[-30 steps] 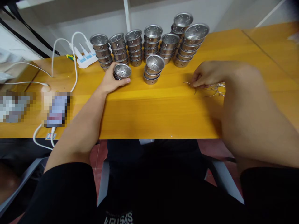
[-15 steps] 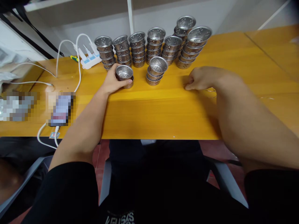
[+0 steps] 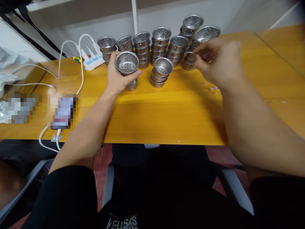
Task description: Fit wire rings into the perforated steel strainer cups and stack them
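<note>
My left hand (image 3: 116, 74) is wrapped round a perforated metal cup (image 3: 127, 63), mouth up and raised off the table. Beneath it, partly hidden by the fingers, another perforated cup (image 3: 132, 85) rests on the table. To the right stands a short, slightly tilted stack of perforated cups (image 3: 160, 78). My right hand (image 3: 214, 60) is in the air, thumb and fingers pinched on what looks like a thin, curved wire (image 3: 190, 53). It hangs in front of the rightmost tall stack (image 3: 206, 33). Loose thin wires (image 3: 214, 90) lie on the table below that hand.
Several tall stacks of perforated cups (image 3: 142, 47) line the back of the wooden table (image 3: 147, 121). At left are a white power strip (image 3: 94, 62) with plugs and cables, and a phone (image 3: 63, 111) on a charging cable. A grey wall panel (image 3: 157, 9) rises behind.
My left hand has lifted the upper cup off the one beneath it. My right hand has risen from the tabletop, its fingers now pinched in front of the rightmost stack.
</note>
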Motion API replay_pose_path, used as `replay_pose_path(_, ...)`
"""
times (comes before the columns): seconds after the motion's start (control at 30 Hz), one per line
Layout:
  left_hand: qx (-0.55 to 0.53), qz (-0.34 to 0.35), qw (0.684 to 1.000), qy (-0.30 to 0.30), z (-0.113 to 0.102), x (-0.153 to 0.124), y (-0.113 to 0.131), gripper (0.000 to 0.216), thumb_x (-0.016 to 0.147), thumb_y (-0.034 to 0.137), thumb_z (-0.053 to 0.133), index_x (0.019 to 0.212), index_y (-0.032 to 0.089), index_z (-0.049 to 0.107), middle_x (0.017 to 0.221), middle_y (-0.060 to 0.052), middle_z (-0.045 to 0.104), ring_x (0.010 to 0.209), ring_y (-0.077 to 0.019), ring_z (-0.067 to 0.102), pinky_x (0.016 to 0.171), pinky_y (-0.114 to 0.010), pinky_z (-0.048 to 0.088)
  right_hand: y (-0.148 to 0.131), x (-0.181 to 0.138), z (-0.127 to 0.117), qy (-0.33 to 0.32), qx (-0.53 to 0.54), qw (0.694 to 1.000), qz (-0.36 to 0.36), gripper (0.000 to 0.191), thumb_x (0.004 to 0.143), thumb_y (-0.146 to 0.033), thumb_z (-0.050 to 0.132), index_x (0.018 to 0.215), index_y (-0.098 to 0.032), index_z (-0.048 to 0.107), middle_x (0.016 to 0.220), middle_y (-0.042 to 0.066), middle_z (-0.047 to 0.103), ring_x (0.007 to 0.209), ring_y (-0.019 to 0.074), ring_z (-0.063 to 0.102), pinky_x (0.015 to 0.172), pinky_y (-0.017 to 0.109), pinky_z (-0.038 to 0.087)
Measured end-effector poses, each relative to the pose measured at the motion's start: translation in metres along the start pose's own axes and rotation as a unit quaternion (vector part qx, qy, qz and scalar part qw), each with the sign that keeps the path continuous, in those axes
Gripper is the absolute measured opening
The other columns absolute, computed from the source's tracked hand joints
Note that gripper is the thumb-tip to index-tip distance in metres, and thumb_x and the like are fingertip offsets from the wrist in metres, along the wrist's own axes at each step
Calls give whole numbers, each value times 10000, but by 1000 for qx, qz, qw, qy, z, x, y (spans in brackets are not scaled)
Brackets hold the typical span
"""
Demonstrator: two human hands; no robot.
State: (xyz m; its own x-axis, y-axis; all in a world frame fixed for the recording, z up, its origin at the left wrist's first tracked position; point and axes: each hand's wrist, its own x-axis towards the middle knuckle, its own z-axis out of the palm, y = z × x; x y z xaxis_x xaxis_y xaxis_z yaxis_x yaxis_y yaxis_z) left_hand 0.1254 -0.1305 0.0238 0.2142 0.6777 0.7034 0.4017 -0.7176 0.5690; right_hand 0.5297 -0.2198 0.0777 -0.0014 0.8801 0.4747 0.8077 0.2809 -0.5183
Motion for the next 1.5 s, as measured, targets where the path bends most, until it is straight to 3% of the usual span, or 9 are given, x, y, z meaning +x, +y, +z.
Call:
replay_pose_path(0.1,-19,46,999,10,17,0,16,943,863,1034,920,1527,474,554,1558,-2,798,1417,-314,758,1255,-635,666,0,-1,14,57,115,991,-30,244,1113,12,818,1151,-228,820,1041,130,842,845,222,795,777,361,591)
replay_pose_path(0.2,-55,95,994,-18,44,-5,28,1062,916,1059,817,1722,517,389,1764,-57,675,1614,-347,723,1325,-605,651,-3,-5,30,72,187,978,-57,86,1183,-197,866,1214,-256,813,1048,109,817,785,216,763,733,365,600)
replay_pose_path(0.27,-70,106,991,-34,62,-9,29,1054,956,1094,714,1745,488,367,1765,-76,658,1643,-362,724,1338,-615,652,-9,-9,38,90,198,973,-81,109,1194,-343,901,1238,-265,838,1027,97,795,775,217,720,734,381,597)
replay_pose_path(0.37,-75,88,992,-55,75,-16,28,1009,964,1039,795,1717,485,414,1657,-67,726,1524,-342,773,1313,-623,681,-22,-17,44,103,201,967,-116,264,1202,-533,910,1228,-273,872,994,84,772,798,225,681,766,404,601)
replay_pose_path(0.57,-40,11,997,-68,67,-22,46,919,887,880,1002,1555,393,600,1586,-97,743,1514,-392,764,1391,-638,644,-60,-36,35,-16,222,972,-77,297,1210,-595,874,1278,-306,879,986,83,748,817,248,645,806,455,624)
replay_pose_path(0.73,-5,-24,996,-91,69,-27,60,1015,808,893,1063,1514,352,575,1505,-68,751,1481,-409,803,1360,-649,666,-72,-40,38,-74,250,965,-15,427,1107,-780,902,1261,-385,863,913,78,717,946,342,702,755,490,623)
replay_pose_path(1.03,-22,0,990,-136,72,-32,58,937,904,684,1043,1647,354,576,1621,-100,742,1584,-423,774,1423,-680,625,-63,-37,48,-62,247,967,-14,493,1083,-821,914,1237,-355,862,921,78,720,963,348,738,727,469,616)
replay_pose_path(1.3,-5,12,995,-96,71,-31,47,919,776,764,1138,1471,348,704,1498,-90,771,1456,-420,791,1394,-706,628,-64,-38,44,-56,268,961,-33,372,1124,-697,894,1202,-335,863,928,71,687,836,272,586,819,467,590)
replay_pose_path(1.5,-23,-17,994,-103,74,-32,52,1009,766,804,1130,1526,350,648,1471,-80,780,1442,-413,816,1356,-682,655,-59,-39,54,-70,273,959,-33,558,1065,-856,911,1229,-323,874,912,80,688,892,318,706,725,442,619)
